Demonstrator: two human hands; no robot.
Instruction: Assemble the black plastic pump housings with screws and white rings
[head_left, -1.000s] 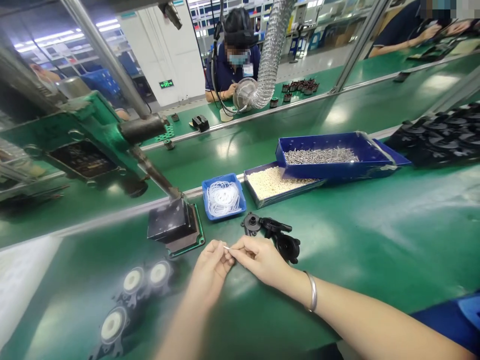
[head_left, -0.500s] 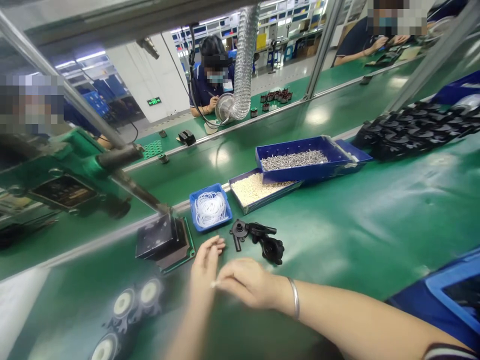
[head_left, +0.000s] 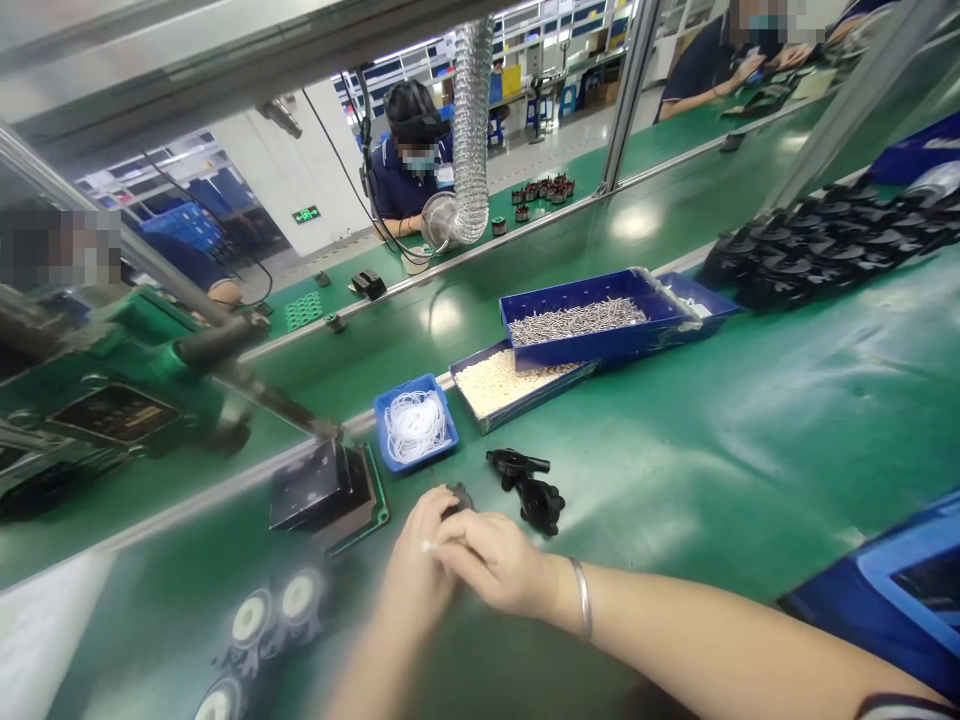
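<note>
Surface (head_left: 675, 450): green, glossy. Far edge bounded by a metal rail (head_left: 180, 500) running obliquely behind the trays.

Room: the widest stretch lies right of the two black housings (head_left: 541, 506), reaching toward a pile of dark parts (head_left: 832, 245) at far right and a blue bin (head_left: 825, 610) at lower right. Narrower gap ahead of the hands, limited by a small blue tray (head_left: 427, 457) of white rings and, right of it, a shallow tray (head_left: 536, 395) of cream pieces, partly overlapped by a blue box (head_left: 570, 345) of metal pins. Left side limited by the press base (head_left: 319, 490); nearer, white-centred parts (head_left: 251, 618) lie left of the left forearm.

Left hand (head_left: 420, 550): back of hand up, fingers curled around a black part (head_left: 460, 496), mostly hidden by both hands. Its forearm is blurred.

Right hand (head_left: 491, 560): enters from lower right, metal bangle (head_left: 581, 598) at wrist; thumb and index pinched on a small white piece (head_left: 428, 546) in front of the left hand. Whether piece and black part touch: cannot tell. Hands close together, overlapping in view.
</note>
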